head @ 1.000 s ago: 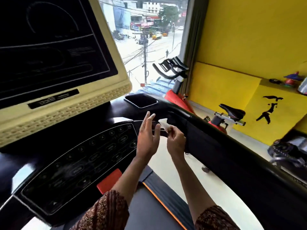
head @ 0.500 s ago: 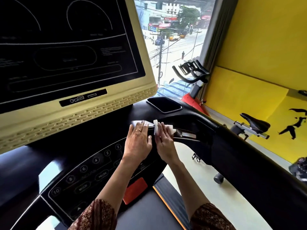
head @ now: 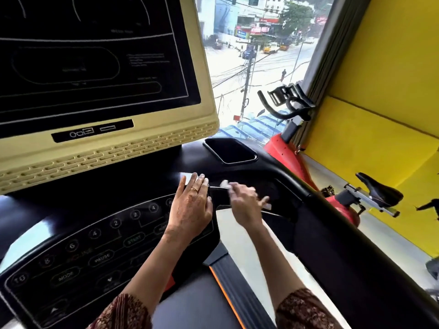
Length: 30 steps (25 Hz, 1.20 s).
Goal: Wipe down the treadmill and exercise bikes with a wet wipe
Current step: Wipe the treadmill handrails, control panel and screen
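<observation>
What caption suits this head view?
Left hand rests on the treadmill console while the right hand presses a wet wipe against its grip bar.

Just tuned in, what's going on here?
A person is wiping the treadmill. The left hand lies flat on the right edge of the console. The right hand, blurred, has the white wipe under it on the bar beside the console; its grip is too blurred to read. No hand is on the red bike by the window.
</observation>
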Tool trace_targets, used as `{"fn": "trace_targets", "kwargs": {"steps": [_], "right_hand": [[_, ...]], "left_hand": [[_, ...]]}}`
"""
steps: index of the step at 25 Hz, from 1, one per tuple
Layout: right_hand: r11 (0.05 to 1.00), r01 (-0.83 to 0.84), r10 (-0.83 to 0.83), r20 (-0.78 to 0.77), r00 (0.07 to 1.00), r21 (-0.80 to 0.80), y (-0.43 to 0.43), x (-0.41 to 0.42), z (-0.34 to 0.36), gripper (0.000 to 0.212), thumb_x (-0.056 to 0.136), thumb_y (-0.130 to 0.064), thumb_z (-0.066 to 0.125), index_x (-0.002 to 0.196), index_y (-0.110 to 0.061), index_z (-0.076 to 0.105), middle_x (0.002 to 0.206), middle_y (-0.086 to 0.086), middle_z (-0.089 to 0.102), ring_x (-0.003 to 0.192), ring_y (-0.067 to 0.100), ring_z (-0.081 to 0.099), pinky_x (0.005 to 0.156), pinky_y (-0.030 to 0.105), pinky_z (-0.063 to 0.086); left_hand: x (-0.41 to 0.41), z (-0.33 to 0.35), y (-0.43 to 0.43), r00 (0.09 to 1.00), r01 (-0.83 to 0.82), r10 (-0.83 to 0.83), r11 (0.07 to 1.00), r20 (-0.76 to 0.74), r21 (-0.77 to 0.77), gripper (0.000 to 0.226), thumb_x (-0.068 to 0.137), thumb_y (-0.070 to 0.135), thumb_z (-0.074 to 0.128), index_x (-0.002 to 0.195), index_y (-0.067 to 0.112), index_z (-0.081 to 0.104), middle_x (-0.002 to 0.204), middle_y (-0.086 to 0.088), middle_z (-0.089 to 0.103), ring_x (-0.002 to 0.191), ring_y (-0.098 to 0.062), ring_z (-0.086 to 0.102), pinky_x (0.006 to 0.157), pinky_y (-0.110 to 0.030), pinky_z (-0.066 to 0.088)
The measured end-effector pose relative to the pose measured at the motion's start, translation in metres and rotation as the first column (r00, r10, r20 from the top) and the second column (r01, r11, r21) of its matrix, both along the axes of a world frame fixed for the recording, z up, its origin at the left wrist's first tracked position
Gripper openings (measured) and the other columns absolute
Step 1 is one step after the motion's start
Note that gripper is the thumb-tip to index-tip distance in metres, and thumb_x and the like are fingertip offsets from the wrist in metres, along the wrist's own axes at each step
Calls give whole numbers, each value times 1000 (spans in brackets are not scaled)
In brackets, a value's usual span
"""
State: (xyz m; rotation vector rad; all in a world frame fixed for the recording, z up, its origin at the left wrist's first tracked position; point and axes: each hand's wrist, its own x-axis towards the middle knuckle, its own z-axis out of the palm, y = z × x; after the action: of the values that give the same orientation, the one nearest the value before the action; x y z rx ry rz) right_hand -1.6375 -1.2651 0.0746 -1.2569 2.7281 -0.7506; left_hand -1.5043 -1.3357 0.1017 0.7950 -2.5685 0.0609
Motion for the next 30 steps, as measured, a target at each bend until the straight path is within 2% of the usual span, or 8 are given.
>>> {"fn": "trace_targets", "kwargs": {"steps": [3,6,9,13,18,20,25,30], "right_hand": [[901,-332,285,-196,938,-279,-3,22,-14,46,93,-29,32,134,-19,52,129,4,58,119,22,46,107,47,27],[907,-174,81,-246,966,-383,35,-19,-54,44,99,-23,34,141,-13,41,146,13,39,134,32,36,114,40,20],[907,-2,-74,-165,983,-421,47,-19,-75,47,101,-20,24,143,0,31,149,23,22,140,39,21,111,54,20],[833,-288,214,-205,955,-472,8,43,-57,42,95,-5,34,133,4,48,143,26,38,140,30,23,115,44,18],[787,-124,5,-195,981,-604,44,-6,-74,34,94,-15,47,123,-4,62,135,9,53,133,19,40,104,48,36],[790,-81,-14,-151,988,-607,47,-12,-72,40,98,-24,43,129,-3,56,139,7,48,135,18,37,106,49,33],[814,-339,228,-278,933,-472,-10,7,-25,37,98,-30,42,118,-9,65,116,3,66,107,20,61,96,39,43],[901,-102,-27,-290,957,-421,42,-39,-58,35,101,-27,34,114,-12,63,109,2,65,102,24,61,96,35,40]], "left_hand": [[-5,-1,1,998,-48,49,998,-37,38,51,79,28,37,110,1,67,112,-13,68,106,-25,64,99,-39,44],[-9,-2,2,996,-72,75,996,-55,54,49,81,27,37,109,1,68,109,-12,69,102,-25,65,98,-38,44],[-10,-3,2,991,-97,101,994,-87,50,47,83,26,38,110,1,67,108,-13,69,102,-27,65,103,-33,31],[-7,-5,0,992,-83,85,996,-91,35,46,85,26,39,110,0,67,109,-13,68,102,-28,65,103,-32,27],[-8,-5,1,992,-92,94,996,-90,19,45,84,25,39,110,1,67,108,-13,69,102,-28,65,103,-31,27],[-8,-5,2,991,-101,103,995,-90,25,45,84,25,39,110,1,67,108,-13,69,101,-28,65,103,-32,27],[-9,-5,3,993,-96,93,995,-75,-25,46,84,26,38,110,0,66,108,-13,68,104,-27,64,105,-34,33],[-19,-9,6,993,-113,109,990,-43,-88,49,83,22,35,112,-4,65,115,-18,65,116,-31,58,110,-41,28]]}}
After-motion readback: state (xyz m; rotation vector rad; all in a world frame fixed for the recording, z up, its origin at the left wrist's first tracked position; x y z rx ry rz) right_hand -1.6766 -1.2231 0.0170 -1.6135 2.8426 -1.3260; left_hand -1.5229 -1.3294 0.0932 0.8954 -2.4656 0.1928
